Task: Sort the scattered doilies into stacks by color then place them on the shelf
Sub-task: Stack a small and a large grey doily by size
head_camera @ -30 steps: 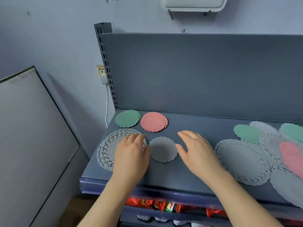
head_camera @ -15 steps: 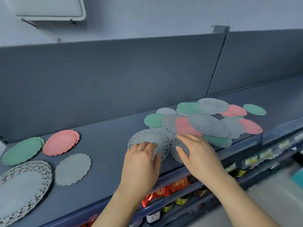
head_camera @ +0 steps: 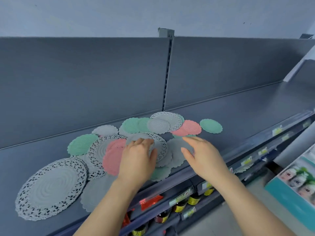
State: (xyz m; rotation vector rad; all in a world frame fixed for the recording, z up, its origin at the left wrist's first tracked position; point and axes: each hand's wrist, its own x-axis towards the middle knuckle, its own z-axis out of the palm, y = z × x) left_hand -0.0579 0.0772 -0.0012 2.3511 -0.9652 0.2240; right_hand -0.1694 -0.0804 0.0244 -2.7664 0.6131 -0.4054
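A scattered pile of round doilies lies on the grey shelf (head_camera: 247, 114). It holds a large white lace doily (head_camera: 51, 188) at the left, pink doilies (head_camera: 111, 160), green doilies (head_camera: 81, 144) and plain grey ones. Another pink doily (head_camera: 190, 127) and a lone green doily (head_camera: 211, 126) lie at the pile's far right. My left hand (head_camera: 136, 160) is on the middle of the pile, its fingers curled round the edge of a small grey doily (head_camera: 136, 136). My right hand (head_camera: 202, 155) hovers with straight fingers over a plain grey doily (head_camera: 177, 147), holding nothing.
A slotted upright post (head_camera: 167, 70) splits the shelf's back panel. Below the front edge, a lower shelf holds yellow-labelled bottles (head_camera: 193, 200) and red packets (head_camera: 150, 201). A printed poster (head_camera: 296, 183) stands at the right. To the right of the pile the shelf surface is bare.
The view has swung right, away from the sorted stacks, to the scattered pile. Both hands moved onto the pile, and my left hand has curled its fingers on a small grey doily.
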